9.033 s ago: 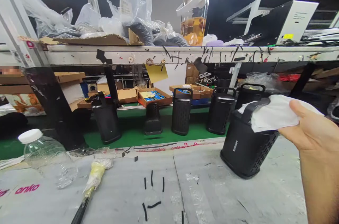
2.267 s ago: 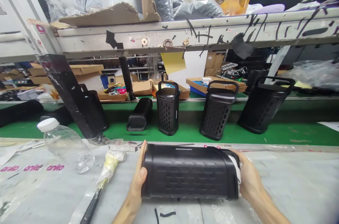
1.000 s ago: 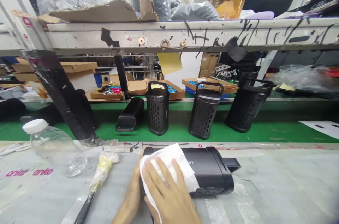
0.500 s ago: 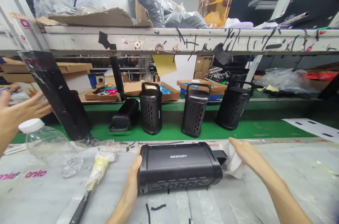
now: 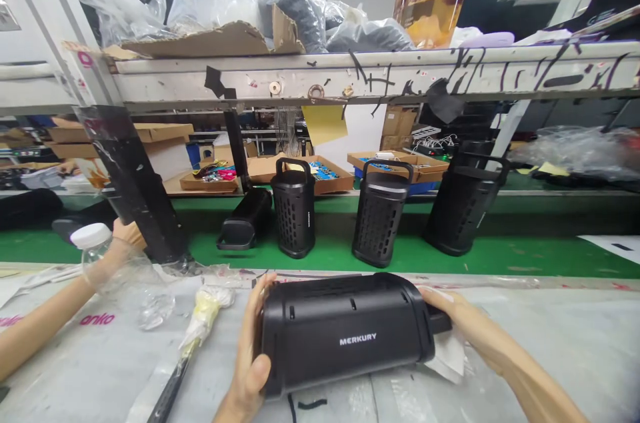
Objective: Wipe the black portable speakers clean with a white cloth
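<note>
A black speaker marked MERKURY (image 5: 345, 336) lies on its side, tilted, over the covered table. My left hand (image 5: 253, 350) grips its left end, thumb on the front and fingers behind. At the right end, by the handle, my right hand (image 5: 463, 320) is closed round a white cloth (image 5: 449, 358) and touches the speaker; its fingertips are partly hidden behind the speaker's end.
Several black speakers, among them an upright one (image 5: 294, 213), stand or lie on the green belt (image 5: 325, 253). At left are a clear bottle (image 5: 127, 283), a wrapped-head tool (image 5: 173, 380), a black post (image 5: 145, 190) and another person's hand (image 5: 129, 234). A shelf beam (image 5: 175, 80) crosses above.
The speaker has rolled so its lettering faces lower and nearer. My right hand has moved in against its end. The other person's hand has gone from the bottle's left to the post.
</note>
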The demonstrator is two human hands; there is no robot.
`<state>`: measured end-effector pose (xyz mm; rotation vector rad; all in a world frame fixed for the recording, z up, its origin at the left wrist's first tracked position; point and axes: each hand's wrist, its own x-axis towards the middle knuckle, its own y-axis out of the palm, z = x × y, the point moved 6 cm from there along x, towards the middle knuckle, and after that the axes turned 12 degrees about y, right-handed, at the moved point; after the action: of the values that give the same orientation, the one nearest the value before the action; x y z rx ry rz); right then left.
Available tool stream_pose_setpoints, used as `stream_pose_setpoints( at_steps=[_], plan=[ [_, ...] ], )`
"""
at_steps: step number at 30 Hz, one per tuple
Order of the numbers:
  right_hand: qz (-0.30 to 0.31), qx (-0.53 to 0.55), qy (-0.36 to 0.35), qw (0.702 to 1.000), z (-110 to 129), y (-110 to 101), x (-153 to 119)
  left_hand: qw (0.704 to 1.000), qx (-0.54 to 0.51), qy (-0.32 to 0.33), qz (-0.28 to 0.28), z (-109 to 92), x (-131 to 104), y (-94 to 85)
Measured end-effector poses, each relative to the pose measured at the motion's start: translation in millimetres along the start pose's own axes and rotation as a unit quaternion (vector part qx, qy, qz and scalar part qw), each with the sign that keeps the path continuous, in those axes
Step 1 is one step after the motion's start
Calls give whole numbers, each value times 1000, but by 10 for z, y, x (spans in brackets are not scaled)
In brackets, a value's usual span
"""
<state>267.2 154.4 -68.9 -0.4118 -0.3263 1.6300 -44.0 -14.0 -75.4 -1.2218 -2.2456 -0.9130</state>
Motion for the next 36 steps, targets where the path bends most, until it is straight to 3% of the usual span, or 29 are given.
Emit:
stream_pose_setpoints(
  at_steps=[2,4,6,10,14,20,30,33,36],
  plan=[
    [80,80,82,990,-14,175,-7,999,4,33,-9,-70,33,-13],
    [75,159,133,975,-22,233,-14,999,7,25,-30,-65,27,-19],
    [55,226,148,961,-30,241,-12,998,-5,-33,-59,37,-23,-25],
    [3,273,48,961,24,180,3,959,-66,-249,-120,392,-177,-35],
    [-70,179,-49,980,71,168,-42,929,-114,-325,-134,511,-141,-60],
    [-73,125,-72,987,57,250,-29,934,-74,-310,-164,447,-67,-196],
    [-114,47,-11,992,-59,222,113,963,-30,-247,-99,406,-4,-137],
    [-138,6,-27,990,-8,86,90,964,-36,-248,-93,388,6,-120],
    [-206,-26,-50,977,64,-223,-30,966,-35,-243,-83,357,27,-114]
  ],
)
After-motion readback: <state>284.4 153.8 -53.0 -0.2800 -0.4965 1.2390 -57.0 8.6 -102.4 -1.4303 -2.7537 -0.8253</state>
